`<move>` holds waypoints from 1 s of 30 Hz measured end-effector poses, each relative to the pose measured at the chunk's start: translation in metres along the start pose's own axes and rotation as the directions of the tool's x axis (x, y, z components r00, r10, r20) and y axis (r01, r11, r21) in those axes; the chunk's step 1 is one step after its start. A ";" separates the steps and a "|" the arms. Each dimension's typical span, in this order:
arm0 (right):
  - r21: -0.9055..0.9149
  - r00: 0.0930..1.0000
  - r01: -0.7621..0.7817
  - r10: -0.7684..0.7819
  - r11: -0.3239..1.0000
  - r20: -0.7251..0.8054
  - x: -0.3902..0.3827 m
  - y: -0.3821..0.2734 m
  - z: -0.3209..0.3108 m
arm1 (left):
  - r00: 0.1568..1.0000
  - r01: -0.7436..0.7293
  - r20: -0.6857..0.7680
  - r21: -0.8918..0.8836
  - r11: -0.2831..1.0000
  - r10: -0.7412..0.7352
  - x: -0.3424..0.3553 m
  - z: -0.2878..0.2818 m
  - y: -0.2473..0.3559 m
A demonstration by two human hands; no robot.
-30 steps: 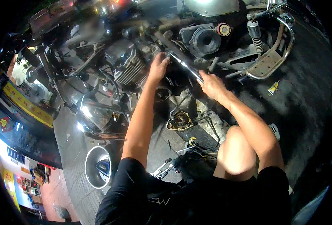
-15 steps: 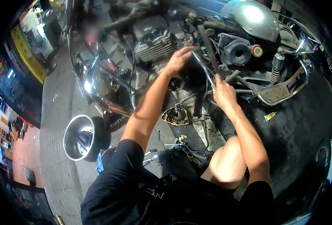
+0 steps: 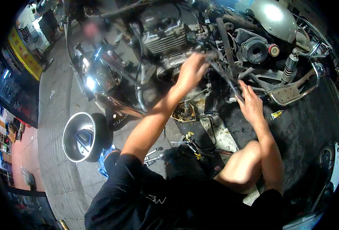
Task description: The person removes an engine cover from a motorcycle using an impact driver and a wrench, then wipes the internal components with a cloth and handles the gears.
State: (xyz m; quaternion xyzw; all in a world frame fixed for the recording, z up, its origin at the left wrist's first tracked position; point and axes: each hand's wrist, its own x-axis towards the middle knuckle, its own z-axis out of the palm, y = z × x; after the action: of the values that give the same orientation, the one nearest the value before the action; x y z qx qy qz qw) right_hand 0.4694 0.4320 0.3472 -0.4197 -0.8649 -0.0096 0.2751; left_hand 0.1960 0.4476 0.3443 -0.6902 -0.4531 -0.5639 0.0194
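Observation:
I squat before a stripped motorcycle with its finned engine (image 3: 165, 34) exposed. My left hand (image 3: 192, 71) reaches up beside the engine and closes on the top end of a long, thin dark bar (image 3: 225, 76). The bar slants down to the right. My right hand (image 3: 250, 103) grips its lower end, fingers pointing up, just left of the chrome footrest rail (image 3: 292, 94). Both hands are slightly blurred. A round engine part (image 3: 183, 113) lies on the ground below my left forearm.
A steel bowl (image 3: 75, 138) holding a blue item stands on the pavement at left, with a blue cloth (image 3: 108, 157) near it. Wrenches (image 3: 156, 153) and small tools lie by my knee (image 3: 240, 165). A small yellow tube (image 3: 277, 114) lies at right below the shock absorber (image 3: 290, 65).
My head has turned, so the motorcycle sits higher and more to the right. Both hands stay on the long bar, which has tilted steeper, with the right hand lower.

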 end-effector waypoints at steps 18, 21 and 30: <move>0.442 0.930 -0.145 -0.031 0.885 0.367 -0.032 0.100 0.021 | 0.696 0.575 0.504 -0.818 -0.025 -0.511 -0.086 0.017 0.022; 0.483 0.888 -0.246 -0.005 0.840 0.461 -0.026 0.099 0.031 | 0.647 0.616 0.516 -0.788 -0.014 -0.562 -0.100 0.018 0.025; 0.559 0.888 -0.281 -0.010 0.780 0.459 -0.014 0.103 0.041 | 0.465 0.832 0.677 -0.112 0.544 -0.571 -0.197 0.116 0.048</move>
State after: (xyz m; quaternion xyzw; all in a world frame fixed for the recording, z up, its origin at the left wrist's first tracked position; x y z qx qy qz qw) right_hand 0.5323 0.4989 0.2837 -0.3617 -0.8263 0.3855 0.1944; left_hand 0.3242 0.3627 0.1688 -0.5502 -0.5491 -0.3698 -0.5090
